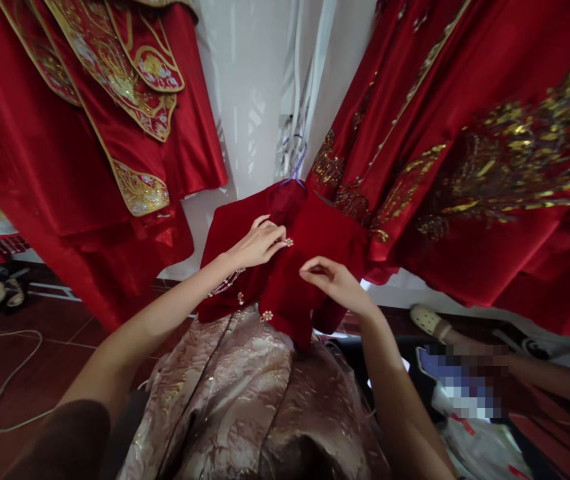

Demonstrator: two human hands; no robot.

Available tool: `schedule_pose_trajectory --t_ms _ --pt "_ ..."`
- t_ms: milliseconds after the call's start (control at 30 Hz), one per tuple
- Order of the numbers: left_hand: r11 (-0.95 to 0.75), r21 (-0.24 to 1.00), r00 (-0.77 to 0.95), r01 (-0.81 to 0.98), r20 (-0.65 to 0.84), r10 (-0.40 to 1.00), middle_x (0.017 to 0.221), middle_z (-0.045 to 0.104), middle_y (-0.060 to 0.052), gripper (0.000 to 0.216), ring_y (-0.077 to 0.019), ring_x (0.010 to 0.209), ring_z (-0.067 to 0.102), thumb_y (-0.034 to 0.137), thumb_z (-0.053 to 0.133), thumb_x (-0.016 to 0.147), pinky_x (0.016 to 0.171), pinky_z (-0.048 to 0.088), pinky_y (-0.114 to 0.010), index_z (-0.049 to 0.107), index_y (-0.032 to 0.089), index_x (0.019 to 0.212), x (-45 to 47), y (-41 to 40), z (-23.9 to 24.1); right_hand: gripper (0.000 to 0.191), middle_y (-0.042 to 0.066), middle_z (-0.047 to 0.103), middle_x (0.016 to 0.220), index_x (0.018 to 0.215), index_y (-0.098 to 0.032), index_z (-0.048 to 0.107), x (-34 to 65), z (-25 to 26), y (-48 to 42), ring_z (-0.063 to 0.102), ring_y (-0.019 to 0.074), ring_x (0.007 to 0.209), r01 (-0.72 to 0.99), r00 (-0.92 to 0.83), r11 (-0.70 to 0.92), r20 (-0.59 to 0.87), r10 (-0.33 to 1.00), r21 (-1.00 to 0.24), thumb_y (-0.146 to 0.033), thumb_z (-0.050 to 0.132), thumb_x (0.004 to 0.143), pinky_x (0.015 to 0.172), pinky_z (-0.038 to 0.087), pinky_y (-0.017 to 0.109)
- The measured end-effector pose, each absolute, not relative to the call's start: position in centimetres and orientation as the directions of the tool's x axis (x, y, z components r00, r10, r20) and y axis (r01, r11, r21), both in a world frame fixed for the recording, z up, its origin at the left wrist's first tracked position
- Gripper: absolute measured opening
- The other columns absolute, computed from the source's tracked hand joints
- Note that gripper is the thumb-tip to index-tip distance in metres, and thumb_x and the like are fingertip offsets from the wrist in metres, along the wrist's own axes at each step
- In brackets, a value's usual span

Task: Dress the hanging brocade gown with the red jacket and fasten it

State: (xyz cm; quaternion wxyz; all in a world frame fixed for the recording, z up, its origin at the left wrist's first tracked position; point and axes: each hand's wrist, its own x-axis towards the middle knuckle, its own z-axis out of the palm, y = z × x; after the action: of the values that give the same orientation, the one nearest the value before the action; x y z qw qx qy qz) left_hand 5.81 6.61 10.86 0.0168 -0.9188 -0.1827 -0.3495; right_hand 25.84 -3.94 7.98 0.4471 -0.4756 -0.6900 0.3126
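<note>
A dark red velvet jacket [315,233] hangs on a purple hanger [299,165] above a pale gold brocade skirt [245,400]. My left hand [257,243] rests on the jacket's front with its fingers pinched at a small pearl button [289,242]. My right hand [332,280] is just below and to the right, its fingers pinched on the jacket's front edge. Another pearl button [266,316] sits lower on the jacket.
Red robes with gold embroidery hang at the left [89,133] and at the right [489,167]. A white wall [249,100] is behind. A white cord [9,380] lies on the dark red tile floor. Another person's arm [539,373] and shoe [427,320] are at the lower right.
</note>
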Motion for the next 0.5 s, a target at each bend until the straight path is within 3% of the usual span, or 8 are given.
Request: schedule_pose_trajectory --t_ms 133,267,400,500 --pt "-0.918 0.074 0.686 0.39 0.641 0.343 0.077 0.06 -0.001 0.018 -0.0167 0.086 0.055 0.023 0.04 0.09 0.11 0.019 -0.045 0.057 0.022 0.087 6.1 6.8 11.1 0.034 0.008 0.063 0.108 0.097 -0.019 0.06 23.9 9.6 -1.7 0.058 0.0188 0.105 0.26 0.114 0.477 0.517 0.848 -0.84 -0.043 0.066 0.073 0.096 0.045 0.035" --pt "-0.839 0.058 0.572 0.541 0.707 0.417 0.081 0.061 -0.007 0.023 -0.0198 0.083 0.058 0.024 0.037 0.09 0.103 0.026 -0.048 0.056 0.015 0.1 6.1 7.0 11.2 0.054 0.013 0.056 0.124 0.126 -0.015 0.045 20.1 11.3 2.0 0.051 0.0204 0.119 0.137 0.111 0.493 0.507 0.854 -0.859 -0.05 0.047 0.085 0.099 0.042 0.036" --pt "-0.645 0.045 0.381 0.762 0.775 0.504 0.103 0.059 -0.017 0.039 -0.0312 0.105 0.053 0.014 0.041 0.084 0.102 0.021 -0.058 0.045 0.009 0.123 5.3 7.3 11.2 0.083 0.025 0.044 0.132 0.136 -0.006 0.032 16.9 11.1 4.2 0.035 0.0353 0.13 0.414 0.331 0.292 0.441 0.834 -0.862 -0.064 0.048 0.078 0.104 0.032 0.052" --pt "-0.542 0.113 0.246 0.832 0.802 0.544 0.13 0.042 -0.023 0.061 -0.0386 0.125 0.037 0.009 0.052 0.075 0.104 0.01 -0.064 0.034 0.011 0.133 4.7 7.7 10.8 0.099 0.036 0.031 0.135 0.137 0.004 0.024 16.5 9.8 4.2 0.027 0.047 0.13 0.642 0.499 0.095 0.508 0.702 -0.761 -0.064 0.056 0.072 0.101 0.024 0.061"
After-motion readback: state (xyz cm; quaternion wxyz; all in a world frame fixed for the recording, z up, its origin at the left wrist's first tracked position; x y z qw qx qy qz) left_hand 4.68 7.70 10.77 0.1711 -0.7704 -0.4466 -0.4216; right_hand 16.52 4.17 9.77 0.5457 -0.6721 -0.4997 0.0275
